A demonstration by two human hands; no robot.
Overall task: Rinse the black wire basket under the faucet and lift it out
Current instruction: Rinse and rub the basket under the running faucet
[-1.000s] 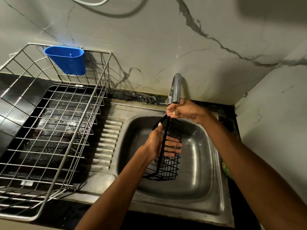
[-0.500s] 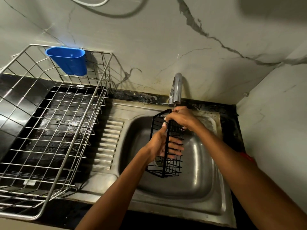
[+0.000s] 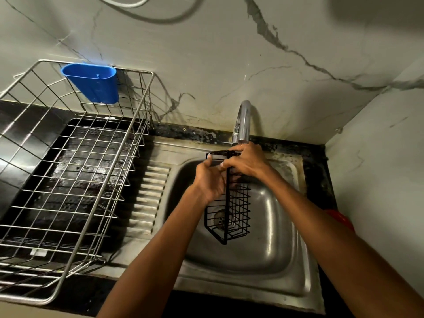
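The black wire basket hangs upright over the steel sink, its top end just under the chrome faucet. My left hand grips its left side near the top. My right hand is wrapped over its top edge right below the spout. The basket's lower end floats above the drain, which shows through the wires. I cannot make out running water.
A large silver wire dish rack stands on the left counter with a blue plastic cup holder hung on its back rim. The ribbed drainboard lies between rack and sink. Marble walls close in behind and at the right. Something red peeks out behind my right forearm.
The basket has turned more upright and its top moved up under the spout. My left hand slid from its middle to near the top; my right hand stays on the top edge.
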